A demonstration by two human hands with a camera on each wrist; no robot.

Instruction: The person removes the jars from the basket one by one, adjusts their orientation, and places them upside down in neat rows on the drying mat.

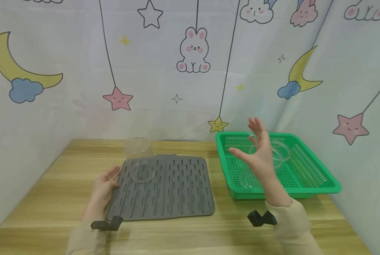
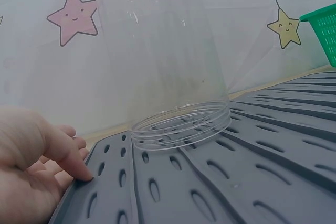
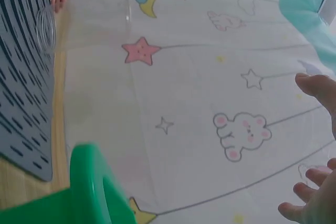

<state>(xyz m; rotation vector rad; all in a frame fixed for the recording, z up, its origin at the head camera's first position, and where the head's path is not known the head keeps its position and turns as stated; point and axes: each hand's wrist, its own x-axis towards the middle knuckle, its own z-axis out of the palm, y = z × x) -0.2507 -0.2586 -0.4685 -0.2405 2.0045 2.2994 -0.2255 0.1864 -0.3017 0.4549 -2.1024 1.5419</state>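
A clear plastic cylinder jar (image 1: 139, 152) stands upright on the back left part of a grey slotted drying mat (image 1: 177, 193). At the mat's left edge is my left hand (image 1: 102, 186), palm turned up and in, fingers fairly straight. The left wrist view shows its thumb (image 2: 71, 158) touching the mat's edge, with the jar (image 2: 173, 124) a little farther in. My right hand (image 1: 260, 157) is raised over a green basket (image 1: 328, 182), fingers spread and thumb apart, holding nothing. Behind it, clear round plastic pieces (image 1: 283, 150) lie in the basket.
Everything sits on a wood-grain table (image 1: 174, 237). A white curtain (image 1: 164, 71) printed with stars, moons and rabbits hangs close behind it and along the sides. The basket has raised, slatted walls and stands to the right of the mat.
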